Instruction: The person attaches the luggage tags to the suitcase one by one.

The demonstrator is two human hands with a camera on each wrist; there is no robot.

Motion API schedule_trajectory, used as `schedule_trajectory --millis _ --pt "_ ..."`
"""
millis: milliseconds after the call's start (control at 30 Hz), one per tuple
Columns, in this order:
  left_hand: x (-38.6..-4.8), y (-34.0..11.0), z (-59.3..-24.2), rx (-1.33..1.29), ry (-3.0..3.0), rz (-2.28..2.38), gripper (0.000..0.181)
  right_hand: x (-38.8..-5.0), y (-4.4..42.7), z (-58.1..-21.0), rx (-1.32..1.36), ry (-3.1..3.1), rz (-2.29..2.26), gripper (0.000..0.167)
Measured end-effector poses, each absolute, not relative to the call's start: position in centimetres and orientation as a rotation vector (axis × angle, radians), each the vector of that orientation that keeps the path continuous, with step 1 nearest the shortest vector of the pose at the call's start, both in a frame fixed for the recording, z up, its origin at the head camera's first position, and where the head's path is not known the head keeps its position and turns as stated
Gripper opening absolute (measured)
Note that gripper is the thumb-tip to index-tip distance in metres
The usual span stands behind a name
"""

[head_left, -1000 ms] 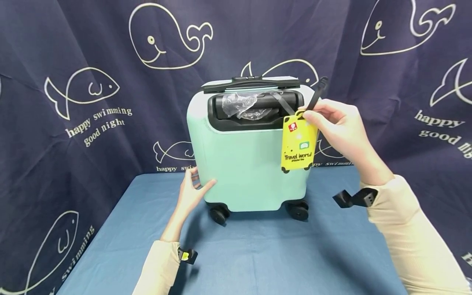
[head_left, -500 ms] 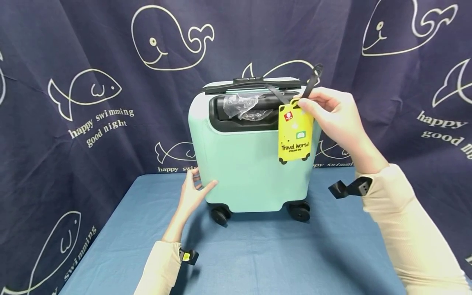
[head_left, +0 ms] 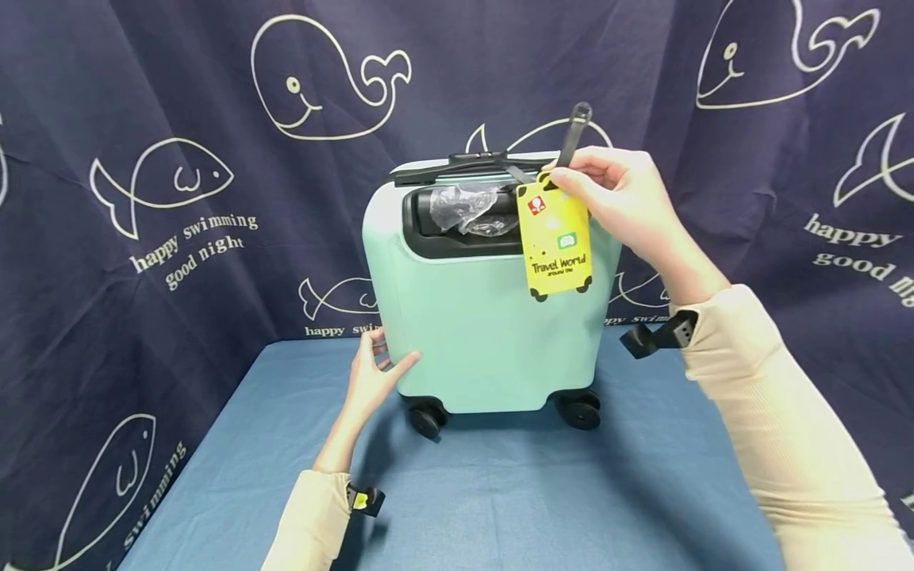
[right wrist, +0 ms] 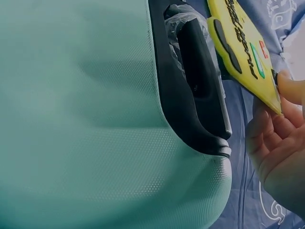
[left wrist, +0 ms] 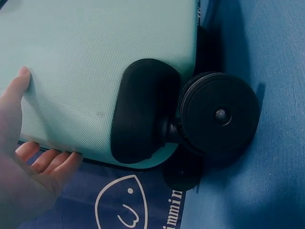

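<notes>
A mint green suitcase [head_left: 485, 333] stands upright on its black wheels, clear plastic wrapped about the black handle in its recess. Low on its left side, my left hand [head_left: 371, 381] grips the edge, thumb on the front face and fingers round the side; the left wrist view shows this hand [left wrist: 28, 167] near a black wheel [left wrist: 219, 114]. My right hand [head_left: 621, 194] pinches the top of a yellow luggage tag [head_left: 558, 242] and its black strap [head_left: 574, 135], in front of the suitcase's upper right. In the right wrist view the tag [right wrist: 245, 52] is tilted beside the handle recess.
A blue cloth [head_left: 457, 492] covers the table under the suitcase. Behind it hangs a dark blue curtain [head_left: 457, 71] with white whale and fish drawings and lettering.
My right hand has moved left and upward with the yellow tag and strap, so the tag hangs more over the suitcase's handle recess. My left hand and the suitcase have hardly moved.
</notes>
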State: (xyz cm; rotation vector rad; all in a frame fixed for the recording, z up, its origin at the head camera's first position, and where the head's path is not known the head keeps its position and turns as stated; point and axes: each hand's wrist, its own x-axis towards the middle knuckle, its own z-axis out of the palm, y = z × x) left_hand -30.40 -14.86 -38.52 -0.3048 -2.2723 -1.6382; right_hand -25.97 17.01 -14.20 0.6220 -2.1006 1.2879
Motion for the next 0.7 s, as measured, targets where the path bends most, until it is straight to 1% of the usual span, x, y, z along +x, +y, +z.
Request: schedule_trajectory --millis 233,700 --pt "-30.4 -15.0 -38.6 -0.309 -2.281 -1.628 0.069 -26.5 16.5 -13.5 0.649 -2.15 1.272 0.012" --pt "-30.5 -15.0 -38.9 -0.317 -2.258 -1.627 0.069 -27.7 15.6 -12.3 0.659 -2.254 1.152 0.023"
